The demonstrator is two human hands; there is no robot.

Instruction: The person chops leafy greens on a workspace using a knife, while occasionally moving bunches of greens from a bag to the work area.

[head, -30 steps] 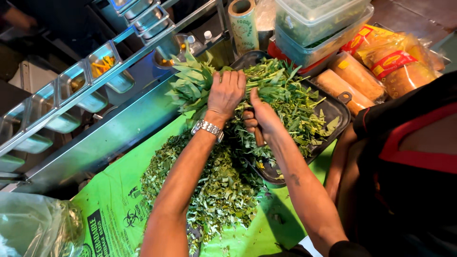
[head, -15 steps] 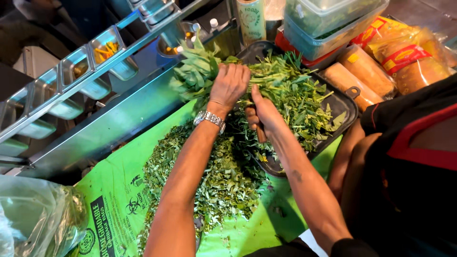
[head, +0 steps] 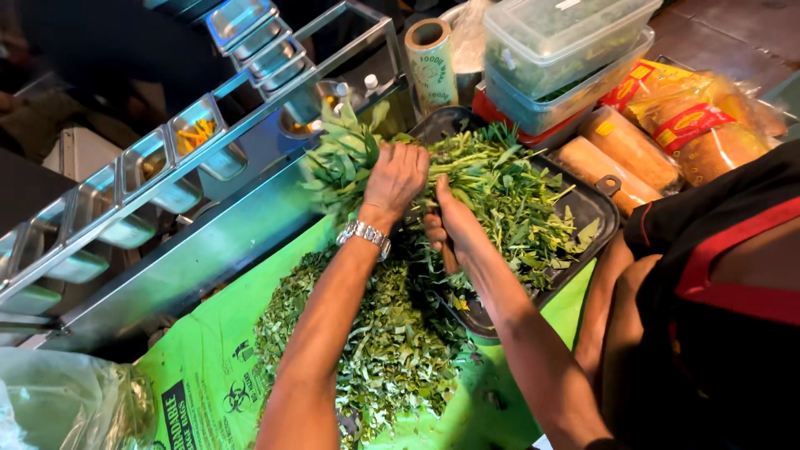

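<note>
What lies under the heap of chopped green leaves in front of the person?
The chopped green leaves rest on a bright green plastic sheet printed in black, which spreads out around them. Whatever surface lies beneath that sheet is covered and cannot be seen.

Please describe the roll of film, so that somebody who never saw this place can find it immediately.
Start at the dark tray full of leafy greens. Just beyond its far corner, left of the stacked plastic boxes, stands the roll of film. It is the only upright cylinder with an open cardboard core.

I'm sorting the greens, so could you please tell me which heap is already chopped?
The chopped heap on the green sheet; the tray's greens remain whole, long-leaved.
</note>
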